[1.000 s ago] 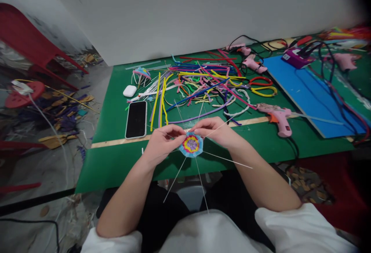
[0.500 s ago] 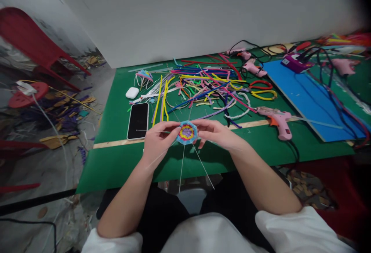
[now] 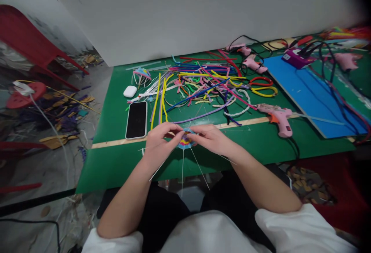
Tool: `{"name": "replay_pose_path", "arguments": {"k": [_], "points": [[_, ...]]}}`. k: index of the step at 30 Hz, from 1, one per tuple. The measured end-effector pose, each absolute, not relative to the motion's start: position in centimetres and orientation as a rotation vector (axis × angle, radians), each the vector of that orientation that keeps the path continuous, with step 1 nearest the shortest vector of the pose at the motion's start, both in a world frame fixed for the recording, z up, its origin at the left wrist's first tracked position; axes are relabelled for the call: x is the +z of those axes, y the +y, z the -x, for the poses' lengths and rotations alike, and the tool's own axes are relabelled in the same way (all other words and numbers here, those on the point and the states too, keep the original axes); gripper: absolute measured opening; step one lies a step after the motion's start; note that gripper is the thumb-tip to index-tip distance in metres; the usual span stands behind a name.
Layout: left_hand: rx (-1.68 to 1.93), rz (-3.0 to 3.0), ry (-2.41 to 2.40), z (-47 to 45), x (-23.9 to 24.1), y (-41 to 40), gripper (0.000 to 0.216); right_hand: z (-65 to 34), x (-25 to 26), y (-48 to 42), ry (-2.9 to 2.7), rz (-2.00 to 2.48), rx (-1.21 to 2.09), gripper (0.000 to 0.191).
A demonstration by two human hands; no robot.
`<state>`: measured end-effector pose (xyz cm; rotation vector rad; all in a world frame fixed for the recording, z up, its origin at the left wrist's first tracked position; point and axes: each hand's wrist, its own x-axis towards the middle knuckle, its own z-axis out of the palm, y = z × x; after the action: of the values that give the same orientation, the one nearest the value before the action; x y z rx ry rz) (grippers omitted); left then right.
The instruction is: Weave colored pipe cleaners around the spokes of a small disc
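Between my hands, above the table's near edge, is a small round woven disc (image 3: 185,144) with blue, yellow, pink and purple rings. Thin pale spokes radiate from it, two of them pointing down toward my lap. My left hand (image 3: 162,141) pinches the disc's left side between thumb and fingers. From the right, my right hand (image 3: 213,139) grips its other side, thumb and fingers pressed near the top. The fingers cover much of the disc's upper face. Behind my hands lies a heap of coloured pipe cleaners (image 3: 203,82).
A phone (image 3: 136,120), a white earbud case (image 3: 130,91) and a small woven umbrella shape (image 3: 142,73) lie to the left. At right are scissors (image 3: 264,91), a pink glue gun (image 3: 279,118), a blue board (image 3: 307,98) and a purple power block (image 3: 298,58) with cables.
The disc has tipped, so its face shows less, and sits slightly lower. My right fingers and thumb have moved in over its upper part, closer to my left hand.
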<state>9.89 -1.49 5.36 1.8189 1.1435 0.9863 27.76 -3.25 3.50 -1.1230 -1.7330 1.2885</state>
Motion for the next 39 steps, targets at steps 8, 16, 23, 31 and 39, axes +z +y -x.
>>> {"name": "replay_pose_path", "arguments": {"k": [8,16,23,31,39], "points": [[0.939,-1.776,1.152,-9.9,5.5,-1.5,0.006,-27.6,3.2,-3.3,-1.711,1.113,1.256,0.029],[0.726,-1.318,1.068,-9.5,5.4,-0.7,0.031,-28.1,3.1,-2.4,-1.351,1.061,1.470,0.031],[0.782,-1.134,1.075,-10.1,4.6,-0.4,0.043,-28.4,2.2,-1.6,-1.055,1.046,1.522,0.041],[1.135,-1.567,1.103,-9.6,3.4,-0.3,0.026,-30.2,2.7,-1.4,-1.243,0.962,1.509,0.036],[1.551,-2.323,0.715,-8.9,4.4,-1.2,0.031,-31.3,3.0,-1.3,-1.505,1.044,1.370,0.024]]}}
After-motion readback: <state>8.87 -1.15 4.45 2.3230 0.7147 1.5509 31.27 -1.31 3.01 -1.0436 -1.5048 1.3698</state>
